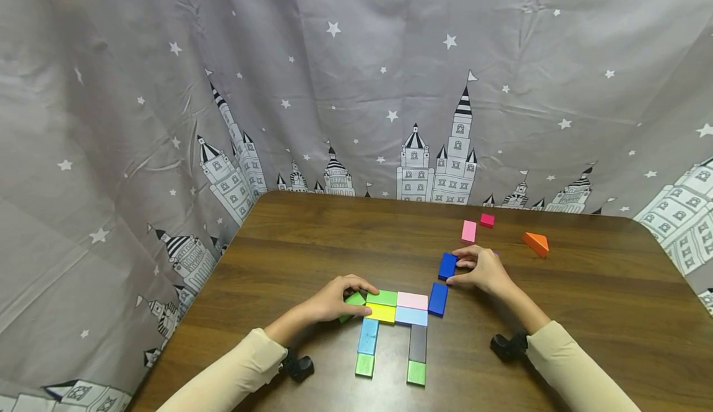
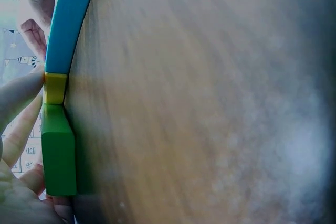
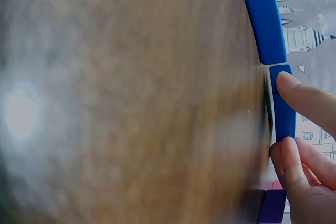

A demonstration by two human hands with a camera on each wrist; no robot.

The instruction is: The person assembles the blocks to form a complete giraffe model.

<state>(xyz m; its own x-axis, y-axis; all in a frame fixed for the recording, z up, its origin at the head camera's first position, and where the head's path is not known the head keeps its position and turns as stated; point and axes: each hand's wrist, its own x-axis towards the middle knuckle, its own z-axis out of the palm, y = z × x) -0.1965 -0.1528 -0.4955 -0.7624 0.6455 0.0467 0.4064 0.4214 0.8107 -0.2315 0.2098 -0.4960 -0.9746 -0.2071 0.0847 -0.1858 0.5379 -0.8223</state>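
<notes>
My right hand (image 1: 486,271) pinches a blue rectangular block (image 1: 447,266) between thumb and fingertips; in the right wrist view its end lies close to a second blue block (image 3: 265,19). My left hand (image 1: 331,300) rests at the left end of a flat block figure, thumb at the yellow block (image 1: 382,313), fingertips at a green block (image 1: 382,298). Partly under that hand lies an angled green block (image 1: 355,300). Pink (image 1: 412,300) and light blue blocks (image 1: 411,317) continue the rows. Two legs run down: a blue block (image 1: 367,336) and a dark grey block (image 1: 418,343), both ending in green.
Toward the back right of the wooden table (image 1: 312,232) lie a pink block (image 1: 469,231), a small red block (image 1: 487,220) and an orange triangular block (image 1: 536,244). A purple block (image 3: 273,206) sits beside the right hand. Behind the table hangs a grey castle-print curtain (image 1: 356,78).
</notes>
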